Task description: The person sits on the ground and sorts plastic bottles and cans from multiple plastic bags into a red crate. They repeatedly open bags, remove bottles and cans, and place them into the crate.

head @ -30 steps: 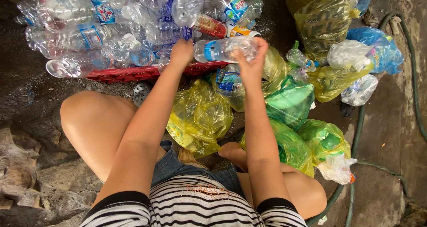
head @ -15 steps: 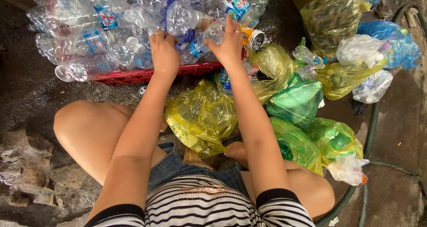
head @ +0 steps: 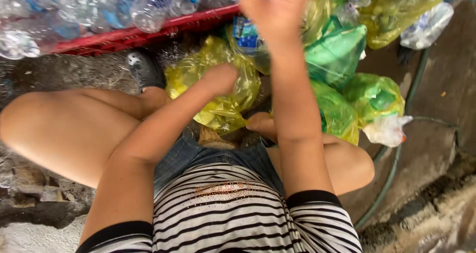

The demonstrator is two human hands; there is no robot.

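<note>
Yellow plastic bag point(head: 218, 92) lay under your left hand point(head: 220, 79), which was closed into a fist, seemingly empty. Your right hand point(head: 272, 12) was spread open near the clear bottles point(head: 99, 10), holding nothing.

Rough grey concrete floor point(head: 436, 99), cracked broken edge lower left, green hose point(head: 396, 158) at right, daylight

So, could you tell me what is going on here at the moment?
A person in a striped top sits low on the ground among plastic waste. Their left hand is closed into a fist over a yellow plastic bag between the knees; the right hand is raised towards the top of the view, blurred, and what it holds cannot be told. A red crate heaped with clear plastic bottles stands in front, and green bags lie to the right.
</note>
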